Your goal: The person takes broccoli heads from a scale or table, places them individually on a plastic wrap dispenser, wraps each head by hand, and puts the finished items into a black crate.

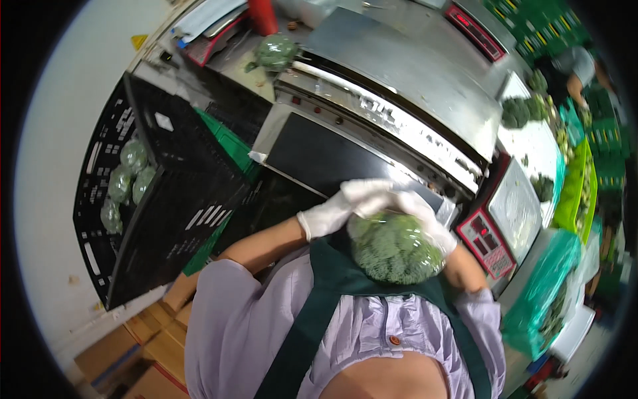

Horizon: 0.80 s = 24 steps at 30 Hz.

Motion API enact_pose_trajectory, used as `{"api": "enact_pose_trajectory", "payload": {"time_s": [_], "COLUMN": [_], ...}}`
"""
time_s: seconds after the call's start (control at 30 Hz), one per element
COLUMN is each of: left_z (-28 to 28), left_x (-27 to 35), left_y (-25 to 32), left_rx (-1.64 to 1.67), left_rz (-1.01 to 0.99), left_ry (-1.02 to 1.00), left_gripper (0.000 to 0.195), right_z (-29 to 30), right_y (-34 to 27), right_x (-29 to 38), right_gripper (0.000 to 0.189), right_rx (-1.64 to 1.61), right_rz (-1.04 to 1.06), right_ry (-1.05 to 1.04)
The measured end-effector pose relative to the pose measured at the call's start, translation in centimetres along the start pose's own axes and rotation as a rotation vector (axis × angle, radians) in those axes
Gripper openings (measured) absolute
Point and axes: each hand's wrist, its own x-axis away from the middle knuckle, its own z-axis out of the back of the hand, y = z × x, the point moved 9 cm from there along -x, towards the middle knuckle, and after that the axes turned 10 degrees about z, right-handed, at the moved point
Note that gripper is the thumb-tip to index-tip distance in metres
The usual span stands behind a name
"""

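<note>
A head of broccoli [396, 249] in shiny clear plastic film is held close to the dark green apron, its crown facing me. My left hand [339, 207], in a white glove, reaches to its far side, where the fingers of both hands meet at the gathered film. My right hand [426, 219], gloved alike, wraps around the right side of the head. The fingertips are blurred and partly hidden. Just beyond the hands lies the black plate [324, 154] of a metal film-wrapping machine. Another wrapped broccoli head [276, 51] sits at the machine's far left corner.
At left, a black plastic crate [174, 214] holds several film-wrapped heads [133, 155]. Digital scales [486, 234] stand on the right, near loose broccoli [516, 112] on a white surface. Green bags [543, 294] lie at the right. A co-worker [573, 70] bends near green crates [605, 134].
</note>
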Motion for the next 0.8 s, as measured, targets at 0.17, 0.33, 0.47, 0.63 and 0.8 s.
{"api": "enact_pose_trajectory", "payload": {"time_s": [0.17, 0.33, 0.47, 0.63, 0.8], "left_z": [0.2, -1.6, 1.7, 6.0, 12.5], "left_x": [2.2, 3.1, 7.0, 23.9, 45.6], "left_y": [-3.1, 1.4, 5.3, 15.1, 20.9], "left_rx": [0.242, 0.101, 0.285, -0.021, -0.247], "left_rz": [0.097, -0.164, -0.264, -0.680, -0.890], "left_ry": [-0.101, -0.107, 0.018, 0.478, 1.314], "left_gripper": [0.062, 0.086, 0.085, 0.094, 0.083], "right_z": [6.7, 4.8, 3.8, 2.8, 2.9], "right_y": [3.0, 2.5, 2.8, 0.7, 2.8], "right_x": [8.1, 4.7, -2.2, -7.0, -6.3], "right_gripper": [0.063, 0.048, 0.045, 0.039, 0.027], "right_rx": [-0.266, -0.119, -0.010, 0.418, 0.408], "right_rz": [-0.005, -0.203, -0.094, -0.024, -0.146], "right_ry": [0.623, 0.930, 0.695, 0.446, 0.505]}}
